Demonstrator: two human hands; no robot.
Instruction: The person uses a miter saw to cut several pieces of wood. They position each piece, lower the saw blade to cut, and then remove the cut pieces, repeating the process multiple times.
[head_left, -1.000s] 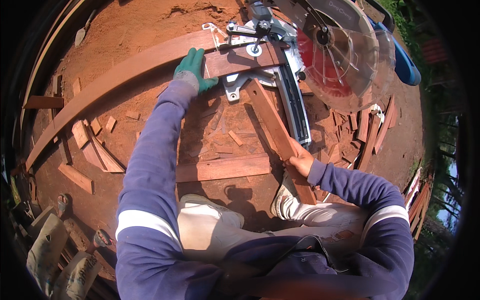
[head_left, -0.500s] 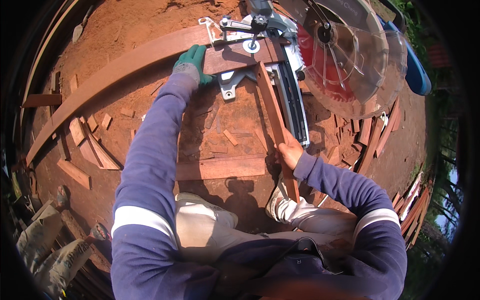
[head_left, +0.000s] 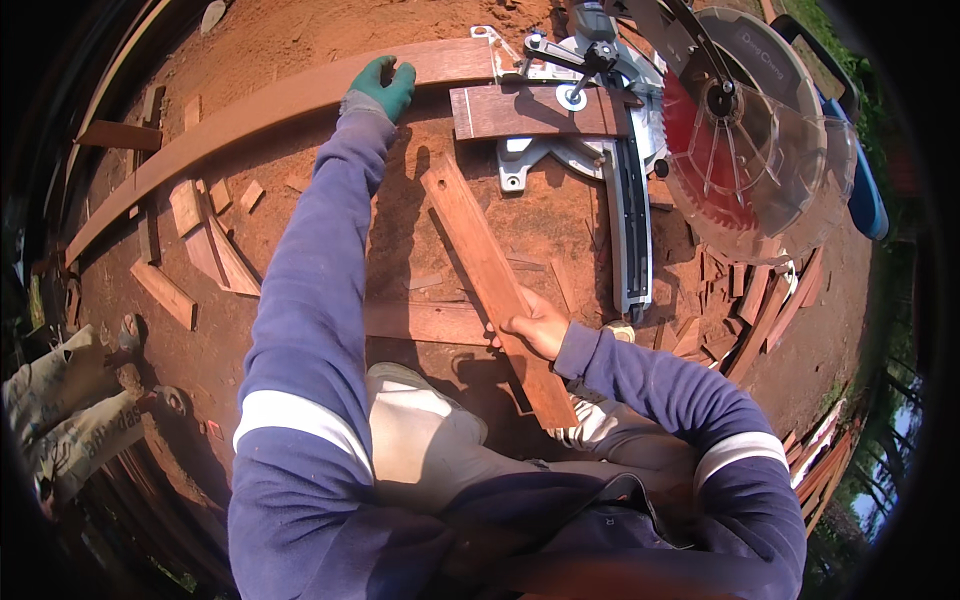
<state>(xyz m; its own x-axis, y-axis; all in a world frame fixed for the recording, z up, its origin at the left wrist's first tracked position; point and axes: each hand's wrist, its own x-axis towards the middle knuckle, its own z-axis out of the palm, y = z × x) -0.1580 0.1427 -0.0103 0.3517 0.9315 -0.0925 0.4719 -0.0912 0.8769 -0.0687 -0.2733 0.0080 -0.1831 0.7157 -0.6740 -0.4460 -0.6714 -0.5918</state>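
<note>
The right hand (head_left: 537,325) is bare and wraps its fingers around the edges of a short wooden board (head_left: 481,260), gripping it in its near half. This board slants above the ground (head_left: 560,215), its far end toward the left, with a small hole near that end. The left hand (head_left: 383,88), in a green glove, holds nothing, its fingers spread and slightly curled. It is right by the long board (head_left: 445,65) on the far side; whether it touches that wood I cannot tell.

To the right of the glove, a dark board (head_left: 490,112) lies on the base of the saw (head_left: 705,160), pressed down by a clamp (head_left: 598,57). Another flat board (head_left: 425,322) lies on the ground, partly behind the right hand.

The held board looks stiff and solid, probably light enough for one hand, unlikely to break or bend. Its faces may be dusty and a little slick, and its edges could splinter. A hold across the width near the middle should balance it best.
</note>
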